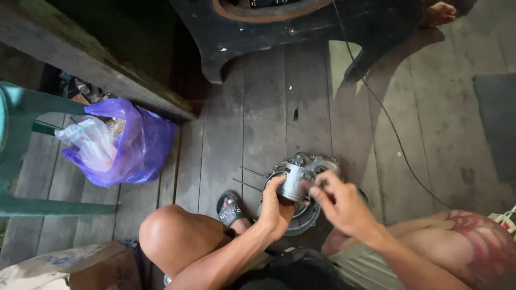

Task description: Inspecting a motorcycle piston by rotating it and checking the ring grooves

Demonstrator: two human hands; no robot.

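Far left on the plank floor (pixel 269 107), a green plastic chair (pixel 21 156) stands beside a purple plastic bag (pixel 134 147) stuffed with clear wrapping, and a cardboard box (pixel 70 268) sits at the bottom edge. Moving in, a bare knee (pixel 172 231) and a dark sandal (pixel 230 208), two thin metal rods (pixel 250 178) lying just past it. Centre now: the left hand (pixel 277 207) is curled around the underside of a silver metal piston (pixel 294 181), gripping it over a grey engine casing (pixel 314 161) on the floor. The right hand (pixel 338 201) has fingertips pinched against the piston's side; what they pinch is too small to tell. Further right, a thin black cable (pixel 392 129) snakes across the boards.
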